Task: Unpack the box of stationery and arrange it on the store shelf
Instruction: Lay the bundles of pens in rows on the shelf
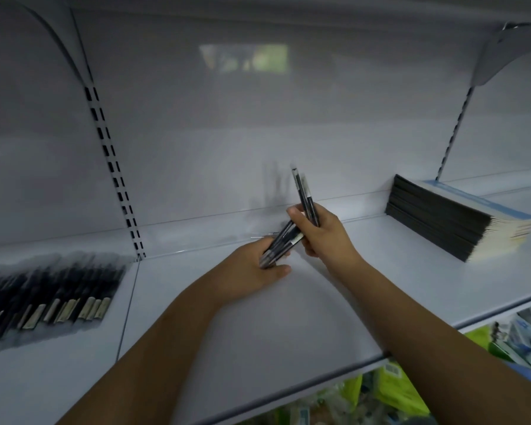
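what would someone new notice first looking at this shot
Probably the two hands at centre over the white shelf: the left hand grips a bundle of dark pens, while the right hand holds a couple of pens pointing upward. Next, the row of pens laid out at far left, and the stack of notebooks at right.

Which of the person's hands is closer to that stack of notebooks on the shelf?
The right hand, holding pens upright mid-shelf, with the stack of notebooks off to its right. The left hand grips a bundle of pens farther left, so farther away.
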